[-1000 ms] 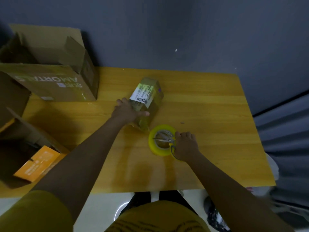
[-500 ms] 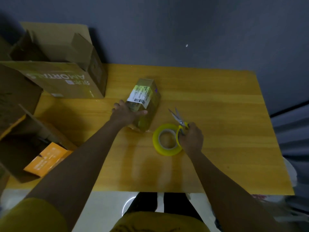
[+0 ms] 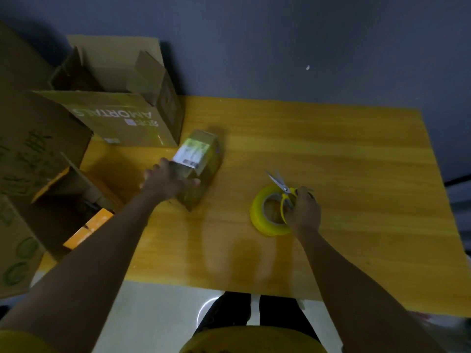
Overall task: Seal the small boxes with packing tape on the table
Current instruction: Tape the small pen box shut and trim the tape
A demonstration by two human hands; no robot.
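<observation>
A small brown box (image 3: 204, 161) with a white shipping label lies on the yellow wooden table (image 3: 331, 154), left of centre. My left hand (image 3: 167, 180) grips its near end, thumb along the side. A yellow roll of packing tape (image 3: 258, 215) lies flat to the right. My right hand (image 3: 304, 212) holds yellow-handled scissors (image 3: 280, 184) over the roll's right edge, blades pointing away and to the left.
A large open cardboard box (image 3: 122, 118) with printed lettering stands at the table's back left corner. More open cartons (image 3: 30, 159) crowd the left side, one holding an orange packet (image 3: 88, 229). A dark wall runs behind the table.
My right hand lifted the scissors off the tape roll and turned the blades away from me. The small box, held by my left hand, has shifted left towards the large carton.
</observation>
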